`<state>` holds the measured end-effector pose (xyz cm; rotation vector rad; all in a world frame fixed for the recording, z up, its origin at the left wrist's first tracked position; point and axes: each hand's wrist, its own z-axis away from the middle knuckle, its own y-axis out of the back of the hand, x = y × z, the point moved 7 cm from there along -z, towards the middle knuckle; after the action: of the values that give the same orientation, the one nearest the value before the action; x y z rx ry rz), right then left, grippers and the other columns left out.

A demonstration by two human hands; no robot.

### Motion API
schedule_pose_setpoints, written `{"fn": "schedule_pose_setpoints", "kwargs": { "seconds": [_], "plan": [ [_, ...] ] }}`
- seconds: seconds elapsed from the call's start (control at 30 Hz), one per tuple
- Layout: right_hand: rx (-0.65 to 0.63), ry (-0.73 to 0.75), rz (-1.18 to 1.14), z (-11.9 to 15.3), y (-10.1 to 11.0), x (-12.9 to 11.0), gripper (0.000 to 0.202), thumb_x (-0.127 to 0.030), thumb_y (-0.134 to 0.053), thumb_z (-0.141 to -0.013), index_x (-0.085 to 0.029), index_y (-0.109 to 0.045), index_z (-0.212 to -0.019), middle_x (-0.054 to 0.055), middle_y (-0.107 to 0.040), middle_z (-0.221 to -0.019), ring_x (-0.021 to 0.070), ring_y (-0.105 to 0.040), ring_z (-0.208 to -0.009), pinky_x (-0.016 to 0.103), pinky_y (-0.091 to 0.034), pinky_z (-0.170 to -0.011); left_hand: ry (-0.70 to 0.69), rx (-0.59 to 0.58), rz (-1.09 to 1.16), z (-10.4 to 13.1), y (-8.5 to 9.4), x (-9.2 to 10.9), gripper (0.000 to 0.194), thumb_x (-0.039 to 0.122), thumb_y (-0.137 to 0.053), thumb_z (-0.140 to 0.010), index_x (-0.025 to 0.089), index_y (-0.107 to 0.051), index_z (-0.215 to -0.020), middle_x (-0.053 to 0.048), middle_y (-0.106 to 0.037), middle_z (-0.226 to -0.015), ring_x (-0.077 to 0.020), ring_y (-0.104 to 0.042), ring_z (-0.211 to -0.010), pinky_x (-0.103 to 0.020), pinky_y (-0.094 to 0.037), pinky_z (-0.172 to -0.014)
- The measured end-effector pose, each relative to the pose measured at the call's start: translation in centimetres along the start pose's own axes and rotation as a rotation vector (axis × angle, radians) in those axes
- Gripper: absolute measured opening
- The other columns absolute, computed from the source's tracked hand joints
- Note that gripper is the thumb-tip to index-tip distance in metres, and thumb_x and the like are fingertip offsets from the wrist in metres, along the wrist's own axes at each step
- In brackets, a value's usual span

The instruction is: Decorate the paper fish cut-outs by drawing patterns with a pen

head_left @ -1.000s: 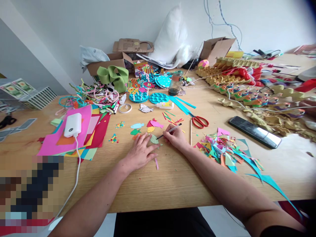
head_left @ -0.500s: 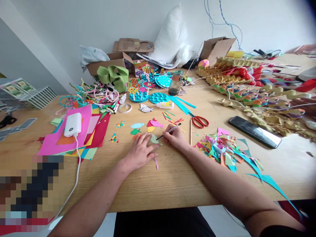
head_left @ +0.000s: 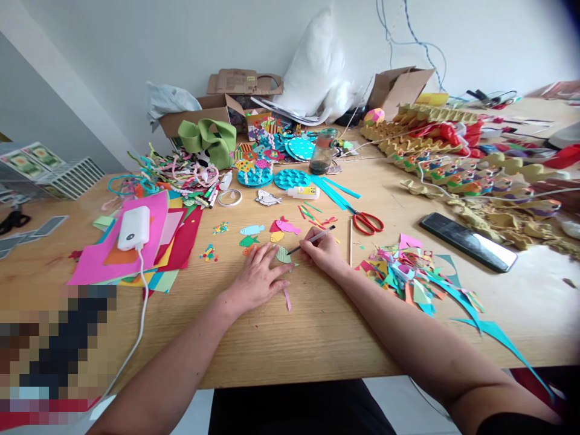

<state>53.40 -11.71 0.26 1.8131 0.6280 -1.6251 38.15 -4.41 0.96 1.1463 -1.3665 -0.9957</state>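
Observation:
My right hand pinches a slim dark pen, its tip touching a light green paper fish marked with dark stripes. Flat on the table, with fingers spread, my left hand lies against that fish's left side and partly covers an orange paper fish. Just beyond are a light blue fish, a green fish, a pink fish and a yellow fish. A pink paper strip sticks out near my left thumb.
Red-handled scissors, a wooden stick and paper scraps lie to the right, with a phone farther over. A glue bottle lies behind the fish. On the left, a white power bank rests on coloured sheets.
The pen has shifted very slightly on the green fish. My left hand stays in place, and nothing else has visibly moved.

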Motion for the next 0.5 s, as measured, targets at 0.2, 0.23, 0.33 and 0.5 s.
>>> {"fn": "schedule_pose_setpoints", "kwargs": {
  "seconds": [0.2, 0.23, 0.33, 0.5],
  "plan": [
    [0.018, -0.012, 0.01, -0.04, 0.12, 0.12, 0.013, -0.024, -0.061, -0.067, -0.022, -0.049, -0.064, -0.001, -0.059, -0.049, 0.0114, -0.05, -0.038, 0.021, -0.036, -0.035, -0.008, 0.01, -0.015, 0.0, -0.08, 0.01, 0.043, 0.049, -0.047, -0.094, 0.035, -0.055, -0.134, -0.012, -0.04, -0.148, -0.0336, -0.025, -0.142, -0.059, -0.025, -0.113],
    [0.019, -0.014, 0.011, -0.05, 0.14, 0.15, 0.013, -0.024, -0.061, -0.067, -0.022, -0.049, -0.064, -0.001, -0.059, -0.049, 0.0114, -0.051, -0.038, 0.021, -0.036, -0.035, -0.007, 0.007, -0.017, 0.0, -0.09, 0.02, 0.043, 0.049, -0.047, -0.094, 0.034, -0.055, -0.134, -0.012, -0.04, -0.148, -0.0337, -0.025, -0.142, -0.059, -0.025, -0.113],
    [0.016, -0.008, 0.022, -0.08, 0.16, 0.17, 0.014, -0.025, -0.061, -0.068, -0.022, -0.048, -0.064, -0.002, -0.059, -0.049, 0.0114, -0.051, -0.038, 0.021, -0.036, -0.036, -0.007, 0.005, -0.016, 0.02, -0.09, 0.05, 0.043, 0.048, -0.048, -0.094, 0.035, -0.054, -0.135, -0.011, -0.039, -0.149, -0.0334, -0.024, -0.142, -0.06, -0.025, -0.113],
    [0.005, -0.001, 0.067, -0.11, 0.13, 0.15, 0.014, -0.025, -0.061, -0.07, -0.022, -0.049, -0.064, -0.002, -0.059, -0.048, 0.011, -0.049, -0.037, 0.022, -0.037, -0.037, -0.011, 0.022, -0.003, 0.07, -0.03, 0.07, 0.043, 0.048, -0.049, -0.094, 0.035, -0.054, -0.134, -0.01, -0.039, -0.149, -0.0327, -0.023, -0.143, -0.059, -0.024, -0.114]
  ]
}}
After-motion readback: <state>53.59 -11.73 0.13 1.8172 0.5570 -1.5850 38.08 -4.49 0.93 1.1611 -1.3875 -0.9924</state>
